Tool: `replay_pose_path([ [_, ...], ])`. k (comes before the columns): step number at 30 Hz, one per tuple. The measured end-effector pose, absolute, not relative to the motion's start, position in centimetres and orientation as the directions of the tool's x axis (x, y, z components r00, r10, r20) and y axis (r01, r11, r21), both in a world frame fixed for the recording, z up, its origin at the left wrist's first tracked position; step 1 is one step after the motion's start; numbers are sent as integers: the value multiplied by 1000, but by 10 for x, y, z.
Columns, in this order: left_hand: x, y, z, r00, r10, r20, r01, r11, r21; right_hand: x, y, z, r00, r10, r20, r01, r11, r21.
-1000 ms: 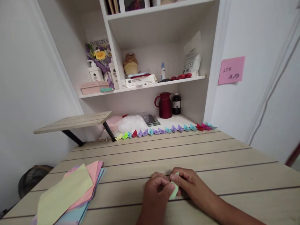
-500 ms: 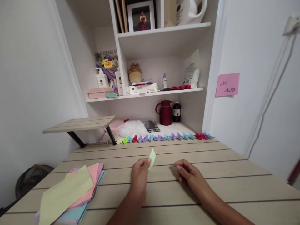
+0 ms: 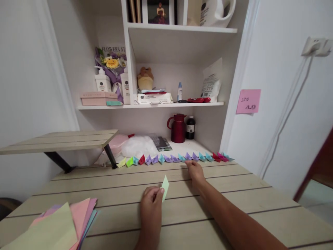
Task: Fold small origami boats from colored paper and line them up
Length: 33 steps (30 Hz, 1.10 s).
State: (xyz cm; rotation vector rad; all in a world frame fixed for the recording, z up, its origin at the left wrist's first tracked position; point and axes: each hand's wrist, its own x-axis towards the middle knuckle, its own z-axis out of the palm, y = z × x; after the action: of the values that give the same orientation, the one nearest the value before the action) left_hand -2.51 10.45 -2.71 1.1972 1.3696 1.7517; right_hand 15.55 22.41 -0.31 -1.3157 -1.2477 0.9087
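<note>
My left hand [image 3: 151, 199] pinches a pale green folded paper [image 3: 165, 188] between thumb and index finger, holding it upright above the table. My right hand [image 3: 195, 171] reaches forward to a row of small folded paper boats [image 3: 161, 159]. Its fingers are drawn together, with the tips at a purple boat [image 3: 188, 156] and a light blue one [image 3: 181, 158]. Whether they grip anything there cannot be made out. The boats line the table's back edge in yellow, green, blue, red, purple and pink.
A stack of coloured paper sheets [image 3: 49, 229] lies at the front left. Behind it stands a small raised wooden shelf [image 3: 59, 140] on black legs. A dark red jug [image 3: 178, 128], a dark bottle [image 3: 190, 127] and a plastic bag [image 3: 139, 146] sit behind the boats.
My right hand has moved forward from the middle of the table to the row of boats. My left hand still holds the green paper. The view has shifted slightly.
</note>
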Motion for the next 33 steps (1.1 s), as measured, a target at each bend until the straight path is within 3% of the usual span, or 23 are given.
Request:
replay_pose_path([
  [8, -19, 105, -28, -342, 893, 292, 129, -263, 956, 122, 265, -18, 294, 929, 224, 318, 126, -939],
  [20, -13, 102, -27, -302, 915, 266, 158, -227, 961, 122, 263, -20, 260, 931, 254, 638, 32, -769],
  [33, -12, 103, -27, -285, 924, 256, 193, -207, 959, 118, 261, -22, 218, 941, 258, 741, 13, -672],
])
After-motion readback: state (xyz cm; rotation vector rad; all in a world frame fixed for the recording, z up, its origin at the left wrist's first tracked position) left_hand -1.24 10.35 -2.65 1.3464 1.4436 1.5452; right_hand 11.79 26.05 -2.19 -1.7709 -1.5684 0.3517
